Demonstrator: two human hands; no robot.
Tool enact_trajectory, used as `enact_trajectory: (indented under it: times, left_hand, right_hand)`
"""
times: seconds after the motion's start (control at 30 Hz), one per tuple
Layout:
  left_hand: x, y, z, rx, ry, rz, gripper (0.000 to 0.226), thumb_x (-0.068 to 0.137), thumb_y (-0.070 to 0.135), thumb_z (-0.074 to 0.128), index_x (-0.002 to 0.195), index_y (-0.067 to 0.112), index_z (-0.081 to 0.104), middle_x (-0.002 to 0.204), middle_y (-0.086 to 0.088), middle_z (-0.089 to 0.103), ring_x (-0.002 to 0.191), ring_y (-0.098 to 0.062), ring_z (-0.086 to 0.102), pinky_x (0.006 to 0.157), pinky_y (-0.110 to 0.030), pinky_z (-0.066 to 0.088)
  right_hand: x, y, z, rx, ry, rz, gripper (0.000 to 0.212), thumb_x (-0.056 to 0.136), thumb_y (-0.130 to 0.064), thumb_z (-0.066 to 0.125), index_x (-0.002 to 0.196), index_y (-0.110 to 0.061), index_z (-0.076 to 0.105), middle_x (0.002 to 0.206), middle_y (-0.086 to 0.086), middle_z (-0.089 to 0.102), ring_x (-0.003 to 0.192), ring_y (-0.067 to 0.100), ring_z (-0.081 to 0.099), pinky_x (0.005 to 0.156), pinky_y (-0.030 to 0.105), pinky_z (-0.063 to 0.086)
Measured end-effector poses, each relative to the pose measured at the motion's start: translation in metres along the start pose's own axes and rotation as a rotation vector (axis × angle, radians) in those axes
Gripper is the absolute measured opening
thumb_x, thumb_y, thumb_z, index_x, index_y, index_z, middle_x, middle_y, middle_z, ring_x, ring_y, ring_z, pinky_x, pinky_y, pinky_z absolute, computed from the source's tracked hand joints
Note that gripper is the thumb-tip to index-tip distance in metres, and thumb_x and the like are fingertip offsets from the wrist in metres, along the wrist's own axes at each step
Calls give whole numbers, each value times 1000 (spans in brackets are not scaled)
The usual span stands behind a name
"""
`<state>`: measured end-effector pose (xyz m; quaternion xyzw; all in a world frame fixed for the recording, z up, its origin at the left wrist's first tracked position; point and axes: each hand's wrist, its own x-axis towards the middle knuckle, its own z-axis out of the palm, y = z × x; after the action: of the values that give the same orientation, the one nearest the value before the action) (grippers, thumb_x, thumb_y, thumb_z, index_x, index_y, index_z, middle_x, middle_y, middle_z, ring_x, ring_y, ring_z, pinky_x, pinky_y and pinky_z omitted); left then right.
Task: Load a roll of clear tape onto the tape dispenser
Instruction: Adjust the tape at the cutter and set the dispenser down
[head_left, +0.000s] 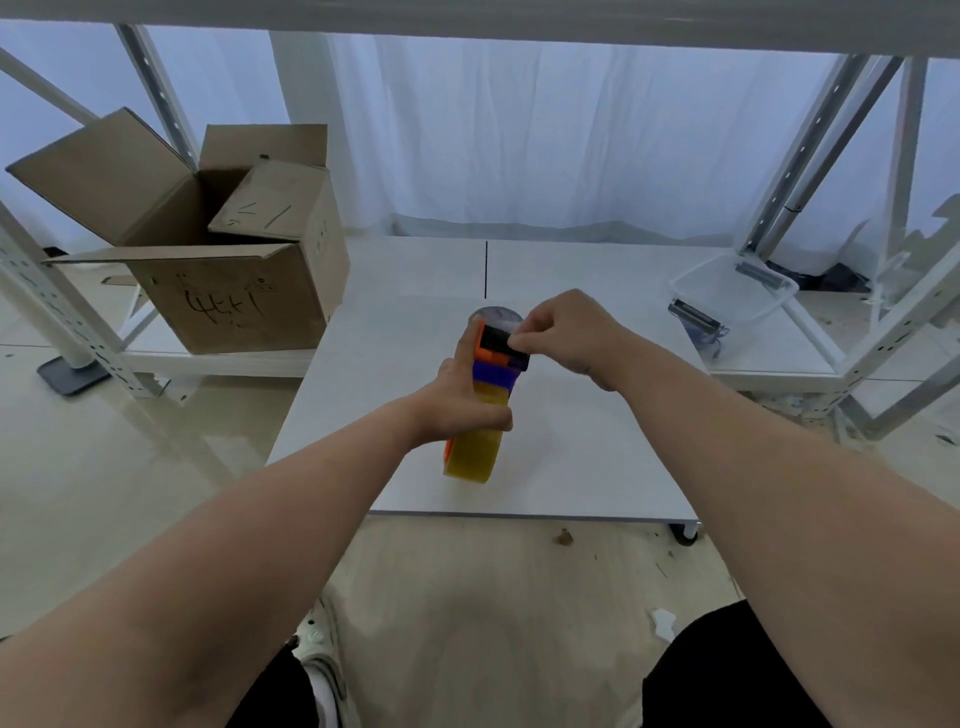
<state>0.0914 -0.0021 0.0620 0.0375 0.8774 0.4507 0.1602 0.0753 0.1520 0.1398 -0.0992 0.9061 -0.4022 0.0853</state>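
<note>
My left hand (462, 395) grips the tape dispenser (493, 364), an orange, blue and black tool, above the low white table (415, 291). A yellowish clear tape roll (475, 452) sits on the dispenser at its near end, partly under my left thumb. My right hand (566, 335) pinches at the black front part of the dispenser with thumb and forefinger; whether it holds the tape's end I cannot tell. A greyish round object (496, 315) shows just behind the dispenser's far end.
An open cardboard box (218, 291) stands at the left on a low shelf. A clear plastic bin (737, 296) with small metal parts rests at the right. White metal shelving frames (810, 156) flank both sides. My knees are at the bottom edge.
</note>
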Motion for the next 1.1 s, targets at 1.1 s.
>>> enact_trajectory:
  times: [1.1]
  left_hand:
    - [18, -7, 18, -4, 256, 123, 113, 74, 28, 76, 146, 35, -11, 139, -5, 30, 115, -23, 48, 87, -31, 48]
  right_hand:
    - [35, 2, 31, -224, 156, -7, 34, 85, -26, 58, 54, -13, 53, 55, -4, 47, 53, 10, 44, 53, 20, 33]
